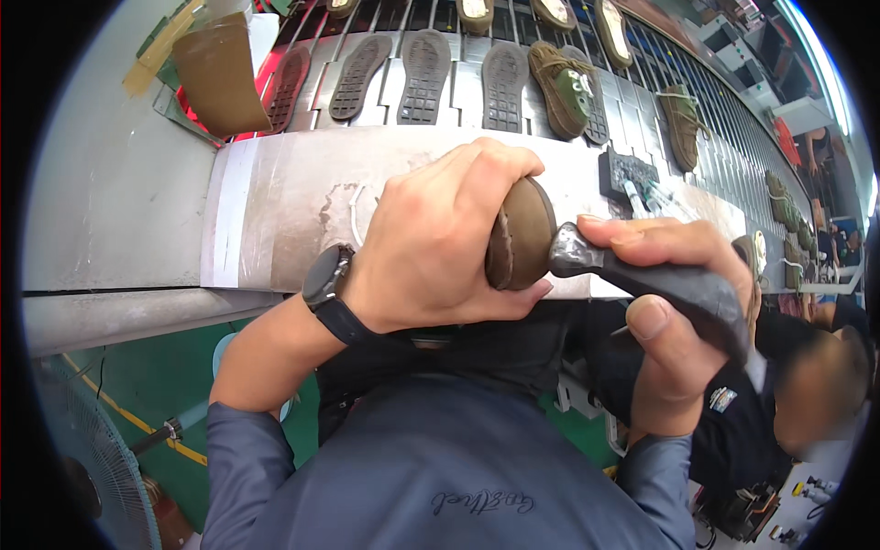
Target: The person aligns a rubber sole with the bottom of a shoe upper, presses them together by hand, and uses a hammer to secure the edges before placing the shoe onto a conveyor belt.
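My left hand (440,234), with a dark watch on its wrist, is wrapped around a brown shoe (521,240) above the bench. One rounded end of the shoe faces right, and the rest is hidden behind my fingers. A seam with a pale, uneven edge shows on it. In my right hand (683,284) is a hand tool (683,302) with a thick dark handle and a rounded metal head. That head touches or nearly touches the shoe's sole edge. A thin pointed piece sticks out beside my right thumb; its kind cannot be made out.
Beyond the pale bench (275,220) runs a metal conveyor (467,69) with dark soles (424,78) and brown shoes (561,92). A black holder (628,172) with syringe-like tubes stands at the bench's right. Another person (733,412) is close on the right; a fan (101,467) stands lower left.
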Tool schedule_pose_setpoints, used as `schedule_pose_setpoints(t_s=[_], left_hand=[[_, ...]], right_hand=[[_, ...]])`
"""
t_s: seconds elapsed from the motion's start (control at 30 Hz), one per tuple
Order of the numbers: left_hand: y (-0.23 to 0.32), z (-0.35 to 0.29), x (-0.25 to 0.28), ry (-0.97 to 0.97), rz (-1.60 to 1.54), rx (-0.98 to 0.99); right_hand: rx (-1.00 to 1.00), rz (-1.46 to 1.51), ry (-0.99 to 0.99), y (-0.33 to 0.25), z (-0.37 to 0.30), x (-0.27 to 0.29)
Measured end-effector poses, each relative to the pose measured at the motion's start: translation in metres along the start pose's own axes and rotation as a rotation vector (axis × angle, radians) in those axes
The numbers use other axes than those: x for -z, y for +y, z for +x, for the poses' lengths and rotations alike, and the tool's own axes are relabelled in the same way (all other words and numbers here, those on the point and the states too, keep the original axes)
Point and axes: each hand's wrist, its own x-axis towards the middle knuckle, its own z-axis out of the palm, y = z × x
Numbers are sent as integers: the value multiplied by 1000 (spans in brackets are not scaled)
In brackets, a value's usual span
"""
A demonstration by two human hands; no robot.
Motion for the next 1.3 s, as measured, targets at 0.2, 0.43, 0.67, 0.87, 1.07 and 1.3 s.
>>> schedule_pose_setpoints(t_s=[0.2,0.43,0.67,0.87,1.07,1.3], left_hand=[[18,-17,-10,-30,2,-181],[10,-36,-2,-298,410,-257],[-49,-56,-11,-664,464,-16],[-49,-59,-16,-628,420,-12],[-54,-68,-18,-575,405,-28],[-57,-77,-17,-523,393,-37]], right_hand=[[-29,148,24,-17,-6,20],[-352,29,-268,12,-28,21],[-611,371,140,105,-95,11],[-634,374,148,116,-107,-7],[-540,146,-83,100,-72,-3],[-532,-39,-263,92,-30,-14]])
